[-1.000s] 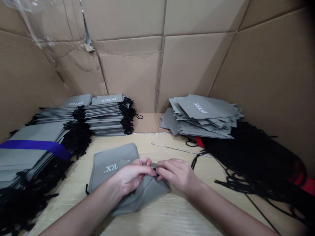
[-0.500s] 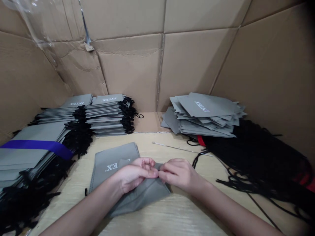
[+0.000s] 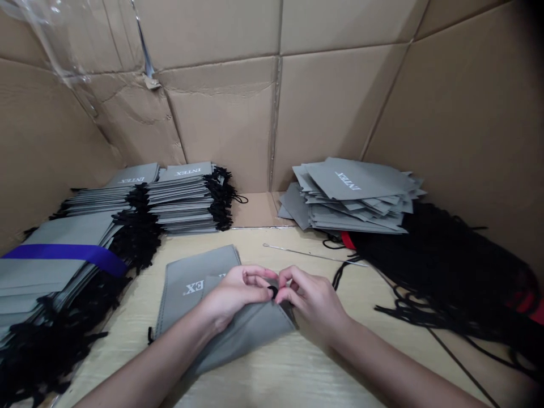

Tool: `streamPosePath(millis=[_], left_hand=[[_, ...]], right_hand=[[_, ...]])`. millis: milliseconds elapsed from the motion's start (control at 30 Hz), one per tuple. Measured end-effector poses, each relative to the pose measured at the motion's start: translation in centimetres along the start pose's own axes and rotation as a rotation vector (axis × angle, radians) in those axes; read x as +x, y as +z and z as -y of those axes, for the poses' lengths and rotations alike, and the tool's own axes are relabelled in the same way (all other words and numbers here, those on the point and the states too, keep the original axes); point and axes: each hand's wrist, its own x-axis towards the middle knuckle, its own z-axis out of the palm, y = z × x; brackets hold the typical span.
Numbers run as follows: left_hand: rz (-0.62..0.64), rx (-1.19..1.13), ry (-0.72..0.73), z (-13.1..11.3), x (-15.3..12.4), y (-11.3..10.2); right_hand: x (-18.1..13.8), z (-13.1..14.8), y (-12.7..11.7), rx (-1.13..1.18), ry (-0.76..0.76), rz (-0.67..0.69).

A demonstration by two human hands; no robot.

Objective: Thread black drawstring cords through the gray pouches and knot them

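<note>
A grey fabric pouch (image 3: 191,289) with white lettering lies on the pale wooden table in front of me. My left hand (image 3: 232,294) rests on the pouch and pinches its right edge. My right hand (image 3: 312,303) meets it there, fingers curled. Between the two sets of fingertips shows a small black bit of cord (image 3: 272,292). Both hands are closed in a pinch on that spot.
Stacks of grey pouches with black cords (image 3: 182,198) stand at the back left, one bundle wrapped in a purple band (image 3: 68,252). A loose pile of grey pouches (image 3: 352,195) sits at the back right beside a heap of black cords (image 3: 429,266). A thin metal rod (image 3: 310,256) lies behind my hands. Cardboard walls surround the table.
My fingers have opened slightly at the pouch's edge and the black cord end now shows between them. The pouch has stayed in place.
</note>
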Motion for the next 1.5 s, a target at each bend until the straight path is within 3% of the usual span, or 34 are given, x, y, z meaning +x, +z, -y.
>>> streamPosePath(millis=[100, 200, 367, 633, 1000, 1233, 1500], left_hand=[[-0.072, 0.060, 0.028, -0.3, 0.1, 0.0], [-0.137, 0.145, 0.105, -0.2, 0.4, 0.2], [-0.178, 0.258, 0.207, 0.7, 0.9, 0.4], [-0.203, 0.444, 0.313, 1.3, 0.6, 0.8], [-0.194, 0.757, 0.525, 2.0, -0.3, 0.4], [-0.185, 0.916, 0.431, 2.1, 0.0, -0.1], [-0.157, 1.033, 0.453, 2.8, 0.4, -0.1]], right_hand=[[0.1, 0.6, 0.1, 0.152, 0.239, 0.059], [0.4, 0.6, 0.5, 0.488, 0.462, 0.108], [0.7, -0.1, 1.5, 0.848, 0.586, 0.169], [0.2, 0.5, 1.8, 0.925, 0.580, 0.125], [-0.9, 1.5, 1.6, 0.615, 0.447, -0.059], [-0.5, 1.2, 1.3, 0.760, 0.496, -0.053], [-0.3, 0.0, 1.5, 0.930, 0.523, 0.015]])
